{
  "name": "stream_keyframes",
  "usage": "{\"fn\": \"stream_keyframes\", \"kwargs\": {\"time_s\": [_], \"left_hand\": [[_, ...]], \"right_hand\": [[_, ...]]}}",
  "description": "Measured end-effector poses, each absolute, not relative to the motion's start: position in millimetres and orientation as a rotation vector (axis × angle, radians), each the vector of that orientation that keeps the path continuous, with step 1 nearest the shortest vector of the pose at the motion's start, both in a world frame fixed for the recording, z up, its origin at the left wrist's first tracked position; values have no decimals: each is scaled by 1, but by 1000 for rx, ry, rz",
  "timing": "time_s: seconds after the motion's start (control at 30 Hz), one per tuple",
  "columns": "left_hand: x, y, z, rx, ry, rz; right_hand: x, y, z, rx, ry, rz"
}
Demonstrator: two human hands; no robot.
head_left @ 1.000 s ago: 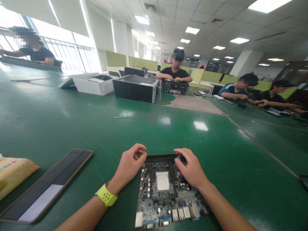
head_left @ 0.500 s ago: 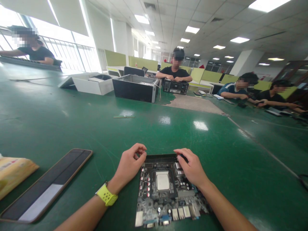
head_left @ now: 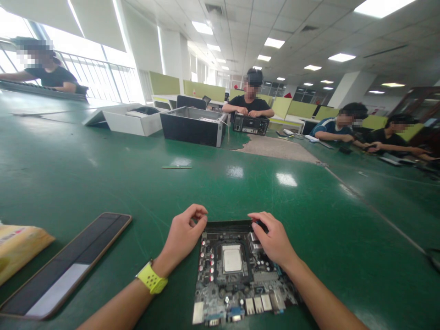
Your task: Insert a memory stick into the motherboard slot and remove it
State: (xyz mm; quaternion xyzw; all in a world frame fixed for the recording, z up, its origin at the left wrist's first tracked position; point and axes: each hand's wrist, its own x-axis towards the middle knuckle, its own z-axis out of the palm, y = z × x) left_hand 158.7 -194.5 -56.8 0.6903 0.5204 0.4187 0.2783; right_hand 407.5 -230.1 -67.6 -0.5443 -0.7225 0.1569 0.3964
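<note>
A bare motherboard (head_left: 254, 275) lies flat on the green table before me, its ports facing me. A square silver processor (head_left: 233, 259) sits in its socket. Dark, long memory slots (head_left: 228, 227) run along the board's far edge; whether a module stands in them I cannot tell. My left hand (head_left: 187, 229), above a yellow watch strap, is at their left end, thumb and fingers curled close together. At the right end, my right hand (head_left: 273, 236) bends its thumb and fingers around the corner. Anything between the fingertips is hidden or too small to name.
Left of the board lie a large phone (head_left: 68, 261) and a yellow packet (head_left: 20, 250). Farther off are a thin strip (head_left: 177, 167), a white box (head_left: 129, 123) and a computer case (head_left: 189, 130). A co-worker (head_left: 249, 98) handles another case (head_left: 250, 123); other people sit left and right.
My left fingertips have shifted very slightly left, away from the end of the slots. My right hand and the motherboard stay in place.
</note>
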Motion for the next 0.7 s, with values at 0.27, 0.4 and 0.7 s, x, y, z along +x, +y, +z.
{"fn": "stream_keyframes", "kwargs": {"time_s": [0.27,0.4,0.7], "left_hand": [[158,-193,-59,1873,1442,1112],[159,-194,-56,1875,1432,1096],[158,-193,-59,1890,1405,1104]], "right_hand": [[407,-231,-66,-1411,-1827,375],[407,-230,-65,-1396,-1840,362],[408,-229,-68,-1386,-1851,364]]}}
